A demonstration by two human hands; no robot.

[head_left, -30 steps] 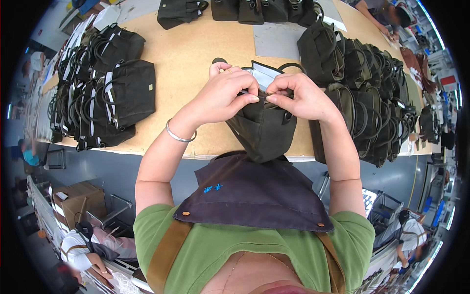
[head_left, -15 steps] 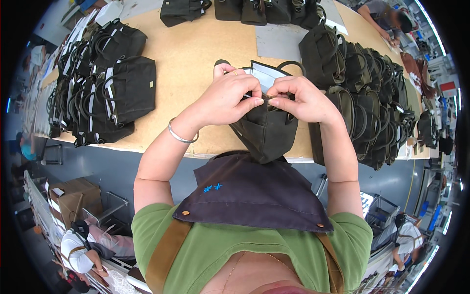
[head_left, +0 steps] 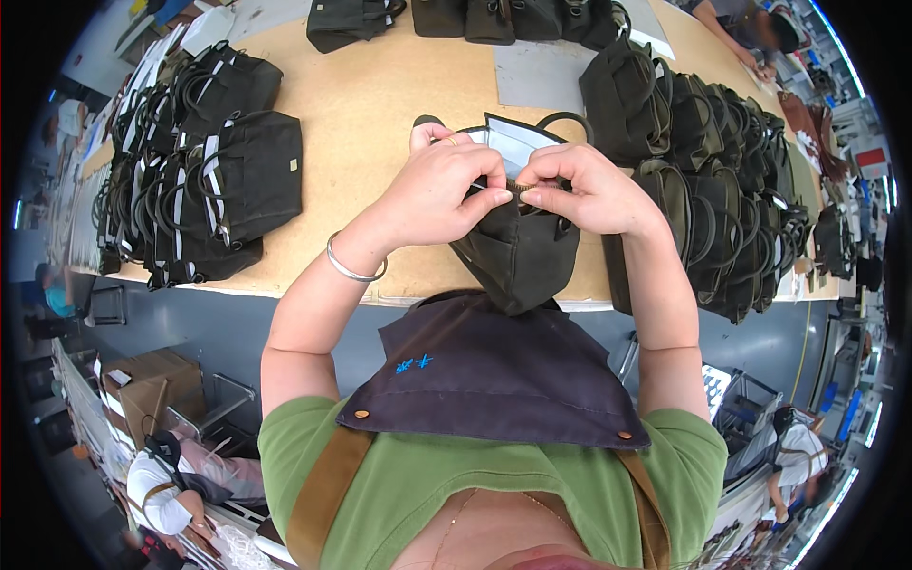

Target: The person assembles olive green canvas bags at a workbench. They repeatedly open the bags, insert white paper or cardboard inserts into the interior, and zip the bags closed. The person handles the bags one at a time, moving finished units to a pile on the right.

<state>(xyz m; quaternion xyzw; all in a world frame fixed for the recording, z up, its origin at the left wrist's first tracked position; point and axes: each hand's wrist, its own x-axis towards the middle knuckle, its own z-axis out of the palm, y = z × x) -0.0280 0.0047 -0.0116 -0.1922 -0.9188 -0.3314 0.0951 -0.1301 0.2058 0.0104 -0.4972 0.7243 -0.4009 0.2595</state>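
A dark olive handbag (head_left: 518,256) with a pale lining (head_left: 521,140) stands at the table's near edge, in front of my apron. Both hands meet at the top of its end panel. The thumb and fingers of my left hand (head_left: 442,185) are pinched together on the zipper (head_left: 519,187) at the bag's mouth. My right hand (head_left: 587,190) pinches the same zipper from the other side, its fingertips nearly touching the left ones. One round handle (head_left: 567,121) rises behind the right hand. The fingers cover the zipper's ends.
Rows of similar dark bags fill the table's left side (head_left: 252,171) and right side (head_left: 698,161), with more bags (head_left: 489,21) along the far edge. A grey board (head_left: 541,78) lies on the tan tabletop (head_left: 380,104). Another person (head_left: 736,33) works at the far right.
Both hands keep their pinch on the zipper and have barely moved. The view has shifted very slightly.
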